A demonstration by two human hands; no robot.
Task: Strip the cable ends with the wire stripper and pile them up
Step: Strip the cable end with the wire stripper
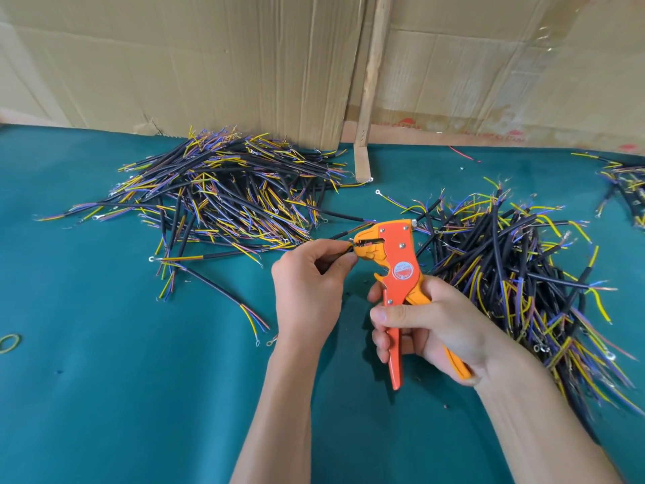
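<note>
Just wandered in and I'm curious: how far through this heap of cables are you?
Hard to say which pile is finished: both the left pile and the right pile show bared ends. In hand: the left hand pinches one cable into the head of the wire stripper, which the right hand grips. Left: that cable still needs piling, and a smaller bunch lies at the far right.
</note>
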